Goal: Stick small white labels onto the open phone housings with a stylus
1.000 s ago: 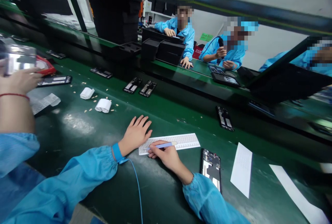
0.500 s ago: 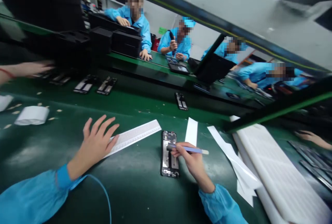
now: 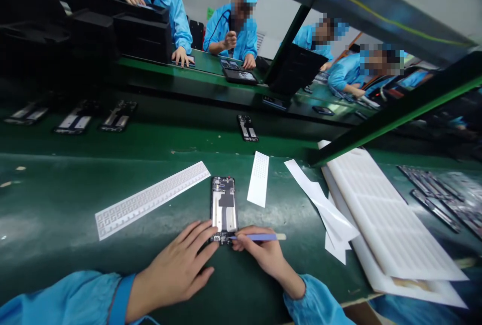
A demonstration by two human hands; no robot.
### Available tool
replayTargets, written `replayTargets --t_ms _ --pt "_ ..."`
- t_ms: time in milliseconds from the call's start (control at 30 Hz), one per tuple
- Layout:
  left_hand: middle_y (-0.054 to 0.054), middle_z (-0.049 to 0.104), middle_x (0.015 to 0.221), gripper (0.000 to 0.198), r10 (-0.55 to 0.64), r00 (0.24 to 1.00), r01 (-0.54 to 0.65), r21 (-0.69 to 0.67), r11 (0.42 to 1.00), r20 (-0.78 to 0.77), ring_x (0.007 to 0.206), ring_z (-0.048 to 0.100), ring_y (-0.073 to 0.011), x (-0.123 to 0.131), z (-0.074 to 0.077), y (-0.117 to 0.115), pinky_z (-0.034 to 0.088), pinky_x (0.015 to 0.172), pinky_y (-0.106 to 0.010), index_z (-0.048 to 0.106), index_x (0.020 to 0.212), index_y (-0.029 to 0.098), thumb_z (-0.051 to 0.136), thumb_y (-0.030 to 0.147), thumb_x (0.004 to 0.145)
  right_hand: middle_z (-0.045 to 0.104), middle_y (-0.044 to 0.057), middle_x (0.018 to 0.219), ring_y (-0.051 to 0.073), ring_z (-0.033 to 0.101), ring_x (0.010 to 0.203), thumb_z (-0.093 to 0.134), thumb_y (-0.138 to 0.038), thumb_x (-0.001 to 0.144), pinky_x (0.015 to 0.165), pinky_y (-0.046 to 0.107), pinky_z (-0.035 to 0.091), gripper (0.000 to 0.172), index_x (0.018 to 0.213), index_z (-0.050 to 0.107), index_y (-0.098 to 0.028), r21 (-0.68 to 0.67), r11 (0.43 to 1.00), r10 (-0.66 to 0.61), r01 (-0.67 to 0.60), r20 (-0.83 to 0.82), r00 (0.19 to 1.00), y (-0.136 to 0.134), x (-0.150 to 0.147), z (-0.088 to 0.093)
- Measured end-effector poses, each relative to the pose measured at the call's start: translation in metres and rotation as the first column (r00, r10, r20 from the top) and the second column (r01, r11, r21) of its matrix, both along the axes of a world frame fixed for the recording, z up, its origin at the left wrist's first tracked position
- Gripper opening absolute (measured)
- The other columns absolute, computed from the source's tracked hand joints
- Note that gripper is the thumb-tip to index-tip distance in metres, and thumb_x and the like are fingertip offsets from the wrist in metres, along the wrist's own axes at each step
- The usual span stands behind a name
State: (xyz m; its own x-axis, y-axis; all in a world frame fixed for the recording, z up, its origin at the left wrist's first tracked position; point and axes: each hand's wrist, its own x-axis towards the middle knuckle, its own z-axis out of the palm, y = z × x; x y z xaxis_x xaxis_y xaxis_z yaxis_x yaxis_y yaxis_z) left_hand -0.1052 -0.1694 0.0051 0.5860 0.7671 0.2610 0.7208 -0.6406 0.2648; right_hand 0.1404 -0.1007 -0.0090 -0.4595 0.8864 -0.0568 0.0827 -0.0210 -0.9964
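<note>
Head view: the phone (image 3: 225, 202), seemingly unfinished, is touched by the left hand (image 3: 176, 263), grip slack, and met by the tool (image 3: 261, 237) pinched in the right hand (image 3: 265, 255).

No readable text that I can log. Long white strip (image 3: 152, 200) to the left of my opened phone (image 3: 225, 209): repeated rows of print, too small for me to read. Shorter white strip (image 3: 258, 180) on the right: tiny rows, same. Green patch (image 3: 210, 13) at the back: illegible.
</note>
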Motion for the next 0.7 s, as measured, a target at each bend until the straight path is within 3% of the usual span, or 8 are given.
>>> replayTargets --t_ms 267,700 --pt "-0.007 0.049 0.142 0.044 -0.032 0.998 0.029 -0.072 0.997 -0.047 0.135 0.04 -0.0261 -0.0029 -0.0016 0.0038 0.029 0.116 -0.051 0.05 0.134 0.019 0.052 0.026 0.091 0.076 0.003 0.073 0.018 0.072 0.062 0.068 -0.027 0.09 0.062 0.026 0.06 0.011 0.089 0.077 -0.022 0.119 0.992 0.02 -0.03 0.086 0.996 -0.003 -0.0006 0.0023" --pt "-0.007 0.049 0.141 0.052 -0.02 0.999 0.018 -0.052 0.998 -0.038 0.134 0.041 -0.0267 -0.0007 0.0008 0.0043 0.032 0.115 -0.05 0.044 0.141 0.02 0.053 0.026 0.091 0.076 0.002 0.073 0.02 0.072 0.064 0.066 -0.027 0.091 0.064 0.03 0.059 0.012 0.089 0.077 -0.024 0.133 0.99 0.026 -0.044 0.133 0.991 -0.0034 -0.0003 0.0076"
